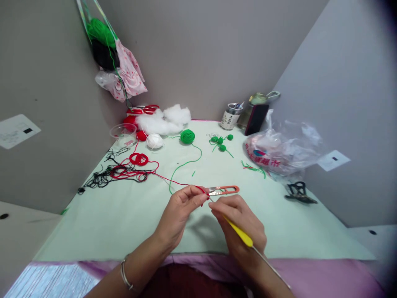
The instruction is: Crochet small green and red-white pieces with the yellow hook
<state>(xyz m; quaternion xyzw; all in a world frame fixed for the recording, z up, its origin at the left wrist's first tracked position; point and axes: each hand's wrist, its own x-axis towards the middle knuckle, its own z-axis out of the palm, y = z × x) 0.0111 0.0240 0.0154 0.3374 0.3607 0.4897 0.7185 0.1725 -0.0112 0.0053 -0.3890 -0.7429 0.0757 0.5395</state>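
Note:
Near the front of the table, my left hand pinches a small piece of red yarn between thumb and fingers. A red strand runs from it back to the left. My right hand is closed around the yellow grip of a crochet hook. The hook's thin tip meets the red yarn at my left fingertips; whether it is through a loop is too small to tell. Just behind my hands lies a pair of orange-handled thread snips.
Tangled black yarn and red yarn rings lie left. Behind are a white yarn ball, white stuffing and a green yarn ball. Small green crocheted pieces, a plastic bag and a black claw clip lie right.

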